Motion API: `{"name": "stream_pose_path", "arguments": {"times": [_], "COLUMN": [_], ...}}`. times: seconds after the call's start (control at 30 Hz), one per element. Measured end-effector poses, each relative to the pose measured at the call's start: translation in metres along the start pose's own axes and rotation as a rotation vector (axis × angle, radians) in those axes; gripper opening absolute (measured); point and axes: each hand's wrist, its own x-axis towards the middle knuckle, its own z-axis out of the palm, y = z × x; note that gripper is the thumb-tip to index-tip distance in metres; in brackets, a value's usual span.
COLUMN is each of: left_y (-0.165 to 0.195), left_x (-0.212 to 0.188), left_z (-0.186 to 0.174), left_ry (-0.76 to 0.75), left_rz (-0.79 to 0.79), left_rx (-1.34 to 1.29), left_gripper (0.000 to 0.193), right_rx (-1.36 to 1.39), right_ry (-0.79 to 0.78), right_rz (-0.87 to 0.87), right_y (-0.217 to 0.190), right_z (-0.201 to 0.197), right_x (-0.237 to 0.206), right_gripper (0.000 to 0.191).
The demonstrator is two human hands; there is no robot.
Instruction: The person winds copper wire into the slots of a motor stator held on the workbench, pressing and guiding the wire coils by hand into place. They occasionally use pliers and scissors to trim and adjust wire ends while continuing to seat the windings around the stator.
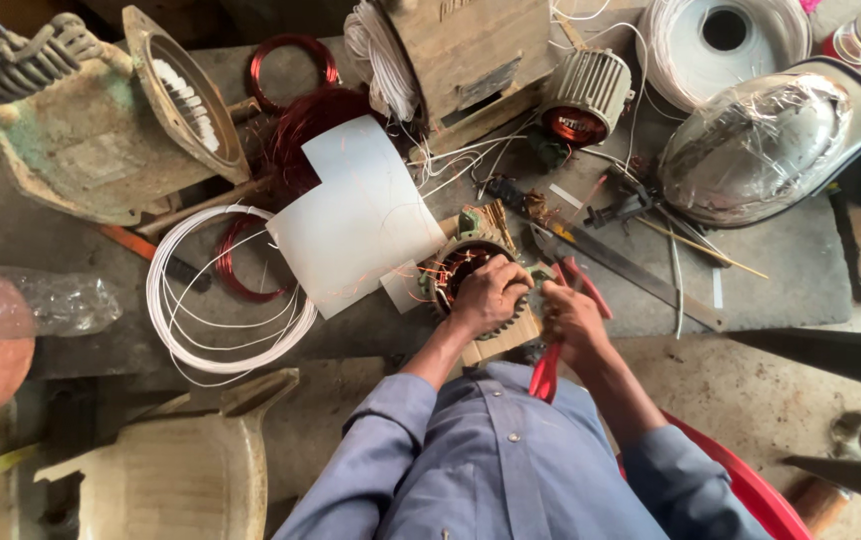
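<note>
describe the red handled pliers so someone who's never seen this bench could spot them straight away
Start at the grey workbench and find the small motor stator at its near edge, gripped by the left hand. Just beside it, the right hand holds the pliers. Their bright red handles point back toward the blue shirt, unlike the dark tools farther up the bench.

Soft daylight, dim far corners, glare on the plastic-wrapped cover (pixel 755 145) far right, wide-angle bending at edges, mostly sharp focus
</note>
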Motion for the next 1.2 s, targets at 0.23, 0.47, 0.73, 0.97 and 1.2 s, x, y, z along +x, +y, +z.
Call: {"name": "stream_pose_path", "arguments": {"times": [0.23, 0.47, 0.73, 0.97, 1.2], "left_y": [0.001, -0.002, -0.005, 0.005, 0.004], "left_x": [0.000, 0.000, 0.000, -0.001, -0.001], "left_z": [0.000, 0.001, 0.002, -0.003, -0.002], "left_ry": [-0.014, -0.014, 0.035, -0.022, -0.072], "left_rz": [-0.014, -0.004, 0.030, -0.038, -0.084], "left_rx": [0.010, -0.011, 0.016, 0.027, 0.062], "left_gripper": [0.008, 0.009, 0.009, 0.007, 0.006], "right_rx": [-0.005, -0.716, -1.062, -0.501, -1.669], "right_ry": [0.103, 0.081, 0.217, -0.005, -0.072], "right_rz": [-0.161, -0.345, -0.513, -0.735, -1.198], "right_y": [0.016, 0.017, 0.014, 0.014, -0.038], "right_z": [-0.013, 0.002, 0.018, -0.025, -0.009], "right_x": [-0.017, -0.013, -0.010, -0.007, 0.000], "right_gripper": [0.036, 0.040, 0.048, 0.039, 0.032]}}
